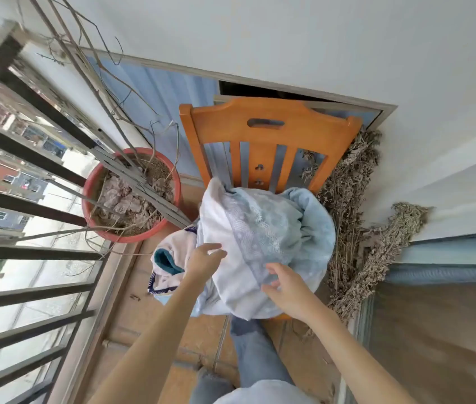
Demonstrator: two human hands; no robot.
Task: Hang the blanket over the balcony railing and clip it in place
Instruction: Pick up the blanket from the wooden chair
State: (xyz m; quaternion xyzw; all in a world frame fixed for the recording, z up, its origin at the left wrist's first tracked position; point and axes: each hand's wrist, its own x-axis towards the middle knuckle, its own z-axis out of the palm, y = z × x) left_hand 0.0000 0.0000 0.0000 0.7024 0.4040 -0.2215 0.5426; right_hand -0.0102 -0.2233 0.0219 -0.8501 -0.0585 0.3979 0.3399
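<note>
First, balcony railing [27,199]: dark metal bars fill the left of the frame, with buildings and a street showing through them.
Chair [269,132]: orange wood, centre frame, slatted back toward the top of the frame, against a blue-curtained window.
Blanket [260,228]: pale blue and white with a lace-like band, heaped in a bundle on the chair seat, well apart from the railing.
Dried plants [347,223]: grey-brown bundles piled along the wall, right of the chair.
Flowerpot [132,196]: red and round, between railing and chair, holding dry leaves and bare twigs.
Legs [260,354]: in blue jeans, lower centre, over orange floor tiles.
Cloth [169,266]: white with teal and navy patches, bunched under the blanket's left edge.
Right hand [286,287]: against the blanket's lower right, fingers part-curled; blur hides whether it pinches the fabric.
Left hand [204,259]: at the blanket's left edge, fingers loosely spread, gripping nothing.
</note>
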